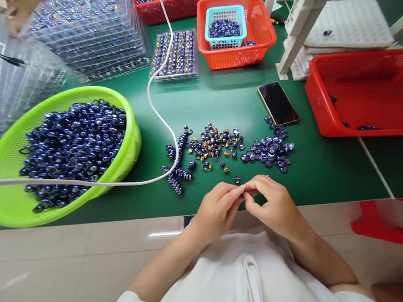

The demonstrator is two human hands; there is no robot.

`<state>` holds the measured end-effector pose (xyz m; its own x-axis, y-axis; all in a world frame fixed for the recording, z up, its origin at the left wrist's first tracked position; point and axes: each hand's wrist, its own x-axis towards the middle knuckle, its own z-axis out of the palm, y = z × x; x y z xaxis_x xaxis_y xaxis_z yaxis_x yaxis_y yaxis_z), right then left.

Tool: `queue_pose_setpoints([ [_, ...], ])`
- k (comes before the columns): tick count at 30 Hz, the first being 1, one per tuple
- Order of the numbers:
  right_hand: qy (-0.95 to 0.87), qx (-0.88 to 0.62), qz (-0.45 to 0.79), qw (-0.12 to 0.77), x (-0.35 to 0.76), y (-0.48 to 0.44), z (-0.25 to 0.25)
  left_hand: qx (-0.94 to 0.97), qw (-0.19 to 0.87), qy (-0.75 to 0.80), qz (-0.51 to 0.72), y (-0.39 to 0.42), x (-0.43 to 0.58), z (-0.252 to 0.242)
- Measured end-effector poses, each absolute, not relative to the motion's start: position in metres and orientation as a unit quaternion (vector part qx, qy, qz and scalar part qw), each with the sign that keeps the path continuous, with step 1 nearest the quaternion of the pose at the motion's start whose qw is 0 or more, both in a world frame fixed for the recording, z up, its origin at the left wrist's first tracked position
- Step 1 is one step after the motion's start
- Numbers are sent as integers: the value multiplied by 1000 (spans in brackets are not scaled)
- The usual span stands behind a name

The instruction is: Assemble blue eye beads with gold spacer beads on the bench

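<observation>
My left hand [220, 207] and my right hand [271, 203] meet at the table's front edge, fingertips pinched together. Between them is a small dark piece [243, 194], mostly hidden by the fingers; its exact kind does not show. Just beyond my fingertips lies a loose dark blue piece [236, 180]. A scattered pile of small ring-like parts with gold bits [212, 141] sits farther up. To its right spreads a heap of shiny dark purple-blue caps [269, 150]. On the left, stacked rows of dark blue rings [181, 150] lie on the green table [215, 102].
A green basket [133, 128] of dark blue rings stands left, a white cable [158, 115] crossing it. Farther back are clear stacked trays [95, 43], an orange basket [212, 59] and a phone [278, 103]. A red bin [365, 91] stands right. Another person's hand [20, 14] shows top left.
</observation>
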<state>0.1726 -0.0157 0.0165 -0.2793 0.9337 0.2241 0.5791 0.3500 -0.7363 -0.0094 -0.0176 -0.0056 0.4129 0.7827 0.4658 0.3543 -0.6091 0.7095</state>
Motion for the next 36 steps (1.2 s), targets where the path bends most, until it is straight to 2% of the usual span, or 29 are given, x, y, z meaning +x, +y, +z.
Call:
queue_pose_setpoints([
  [9, -754, -515, 255, 319, 169, -16, 13, 820, 210, 349, 401, -22, -7, -10],
  [14, -751, -516, 243, 332, 167, -16, 9, 805, 220, 361, 417, -23, -6, -10],
  [17, -743, -496, 277, 353, 169, -18, 9, 758, 267, 390, 449, -21, -4, -8],
  [22, -709, -479, 314, 412, 176, -23, 11, 591, 471, 443, 482, -21, -5, -7],
  [25, -692, -483, 303, 442, 179, -27, 11, 507, 556, 444, 488, -22, -6, -7],
  [29, -707, -448, 289, 466, 178, -32, 9, 457, 593, 440, 495, -23, -6, -6],
  [36, -717, -430, 284, 469, 176, -33, 7, 449, 589, 440, 507, -22, -4, -2],
])
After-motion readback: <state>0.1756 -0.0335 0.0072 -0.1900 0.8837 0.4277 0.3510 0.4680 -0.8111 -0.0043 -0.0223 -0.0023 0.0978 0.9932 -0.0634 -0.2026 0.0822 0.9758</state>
